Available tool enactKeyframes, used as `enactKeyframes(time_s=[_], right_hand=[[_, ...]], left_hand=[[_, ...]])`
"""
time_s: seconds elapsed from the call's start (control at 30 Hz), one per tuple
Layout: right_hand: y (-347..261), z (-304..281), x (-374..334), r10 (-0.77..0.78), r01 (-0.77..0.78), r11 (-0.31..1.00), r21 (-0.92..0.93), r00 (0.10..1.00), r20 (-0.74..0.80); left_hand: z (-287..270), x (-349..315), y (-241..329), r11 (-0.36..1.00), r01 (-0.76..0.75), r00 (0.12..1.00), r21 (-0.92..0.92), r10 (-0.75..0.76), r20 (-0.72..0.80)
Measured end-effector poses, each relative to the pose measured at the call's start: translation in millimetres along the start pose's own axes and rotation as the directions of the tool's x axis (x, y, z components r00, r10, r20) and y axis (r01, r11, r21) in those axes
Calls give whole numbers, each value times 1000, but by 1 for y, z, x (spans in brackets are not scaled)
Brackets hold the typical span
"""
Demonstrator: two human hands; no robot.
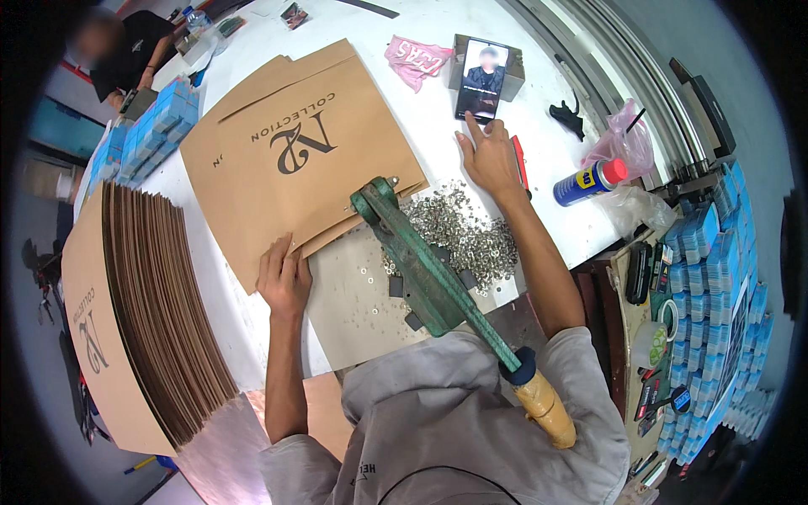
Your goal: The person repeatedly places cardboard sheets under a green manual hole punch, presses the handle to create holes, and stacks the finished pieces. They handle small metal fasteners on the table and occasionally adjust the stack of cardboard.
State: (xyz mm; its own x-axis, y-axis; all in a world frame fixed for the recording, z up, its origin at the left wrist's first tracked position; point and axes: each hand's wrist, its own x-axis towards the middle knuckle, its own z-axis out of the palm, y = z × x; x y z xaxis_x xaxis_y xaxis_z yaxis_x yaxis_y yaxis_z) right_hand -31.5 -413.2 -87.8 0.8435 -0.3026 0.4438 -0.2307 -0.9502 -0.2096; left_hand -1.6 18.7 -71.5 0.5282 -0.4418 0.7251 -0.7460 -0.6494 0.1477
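Note:
My left hand rests on the near corner of a large brown paper bag, its fingers lying over the edge. The bag lies tilted on the white table, with its right part beside the head of a green hand-lever press. The press lever ends in a yellow-wrapped handle in front of my torso. My right hand reaches past the press, index finger extended onto the lower edge of a lit phone. That phone leans on a grey box. Small metal eyelets lie heaped beyond the press.
A tall stack of brown bags stands at left. To the right are a blue spray can with red cap, a red tool, and a pink plastic bag. Blue packs stand far left, near another person.

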Motion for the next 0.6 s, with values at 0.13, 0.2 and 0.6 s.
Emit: enactKeyframes(time_s=[0.13, 0.2, 0.6], right_hand=[[-3, -3, -1, 34, -34, 999, -7, 999, 29], [2, 0, -1, 71, -70, 994, 81, 997, -12], [2, -1, -2, 75, -62, 986, 154, 994, -76]], left_hand=[[3, -1, 5, 1000, 4, 999, 6, -3, -46], [4, 0, 3, 1000, 1, 999, 11, -1, -52], [3, 0, 6, 1000, -11, 996, 4, 12, -84]])
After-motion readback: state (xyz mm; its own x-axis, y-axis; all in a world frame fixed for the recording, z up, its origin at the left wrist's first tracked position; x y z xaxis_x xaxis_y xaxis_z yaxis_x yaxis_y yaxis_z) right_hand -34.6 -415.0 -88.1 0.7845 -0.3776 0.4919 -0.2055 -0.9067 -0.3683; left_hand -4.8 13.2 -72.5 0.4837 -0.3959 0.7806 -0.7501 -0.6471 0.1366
